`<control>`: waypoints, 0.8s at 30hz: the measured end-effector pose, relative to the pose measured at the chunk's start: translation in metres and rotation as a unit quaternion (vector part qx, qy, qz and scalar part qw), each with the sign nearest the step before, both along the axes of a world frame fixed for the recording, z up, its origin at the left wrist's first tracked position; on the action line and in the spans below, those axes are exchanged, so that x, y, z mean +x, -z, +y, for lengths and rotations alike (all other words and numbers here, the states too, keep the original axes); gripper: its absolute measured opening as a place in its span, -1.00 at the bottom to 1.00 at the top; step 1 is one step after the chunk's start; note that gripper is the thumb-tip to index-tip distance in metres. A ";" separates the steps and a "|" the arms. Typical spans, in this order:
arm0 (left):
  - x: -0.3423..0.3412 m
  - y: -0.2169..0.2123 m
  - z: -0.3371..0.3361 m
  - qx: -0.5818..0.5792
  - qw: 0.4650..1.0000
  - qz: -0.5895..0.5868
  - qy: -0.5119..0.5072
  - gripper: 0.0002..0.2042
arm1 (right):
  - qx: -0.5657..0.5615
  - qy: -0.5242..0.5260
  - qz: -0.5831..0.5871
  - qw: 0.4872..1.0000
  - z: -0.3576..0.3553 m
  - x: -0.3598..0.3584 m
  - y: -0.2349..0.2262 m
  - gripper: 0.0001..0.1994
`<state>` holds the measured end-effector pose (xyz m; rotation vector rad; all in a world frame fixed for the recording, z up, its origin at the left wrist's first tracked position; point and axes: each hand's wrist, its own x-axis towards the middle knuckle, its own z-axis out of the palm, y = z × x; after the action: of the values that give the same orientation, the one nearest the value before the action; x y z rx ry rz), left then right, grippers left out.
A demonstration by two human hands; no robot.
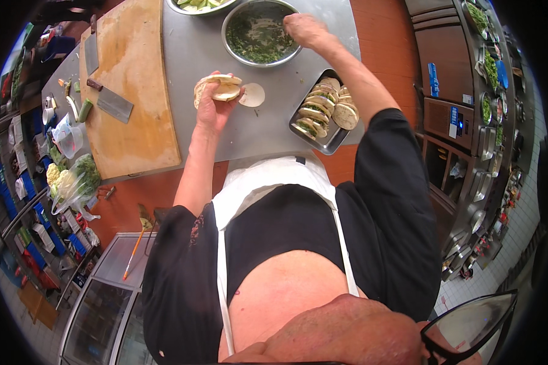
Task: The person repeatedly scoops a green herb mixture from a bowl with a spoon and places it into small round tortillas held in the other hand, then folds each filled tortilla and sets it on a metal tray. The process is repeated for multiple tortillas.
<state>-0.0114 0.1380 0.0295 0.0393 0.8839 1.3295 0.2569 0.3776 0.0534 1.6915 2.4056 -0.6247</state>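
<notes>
My left hand (213, 103) is closed around a split round flatbread (226, 91), its pale halves parted toward the right. Beside it, a single pale bread round (252, 95) lies flat on the steel table (256, 125). My right hand (307, 31) is at the right rim of a metal bowl (275, 13) of chopped greens (260, 53). Its fingers are curled together, and whatever they hold is hidden. Under my right forearm, a metal tray (333, 141) carries several round flatbreads (318, 112), some with green filling showing.
A wooden cutting board (137, 61) spans the table's left part, with a cleaver (114, 104) and another knife (92, 55) on it. Cucumber (85, 111) and bagged vegetables (73, 182) sit at its left. Another bowl (204, 11) of pale green pieces stands at the far edge.
</notes>
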 end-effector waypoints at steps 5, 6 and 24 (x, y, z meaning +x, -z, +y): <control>0.001 0.011 0.026 0.014 1.000 0.002 -0.011 -0.63 | 0.016 -0.046 -0.023 0.999 -0.003 0.036 -0.010 -0.70; 0.005 0.014 0.033 0.011 1.000 0.012 -0.017 -0.63 | 0.023 -0.075 -0.015 0.997 -0.004 0.034 -0.004 -0.71; 0.003 0.022 0.057 -0.050 0.994 0.067 -0.068 -0.62 | -0.225 0.270 0.362 0.863 -0.041 0.016 0.037 -0.71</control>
<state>-0.0080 0.1946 0.0079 -0.0104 1.0813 1.4197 0.2728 0.3368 0.0167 2.1395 1.8099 -2.0361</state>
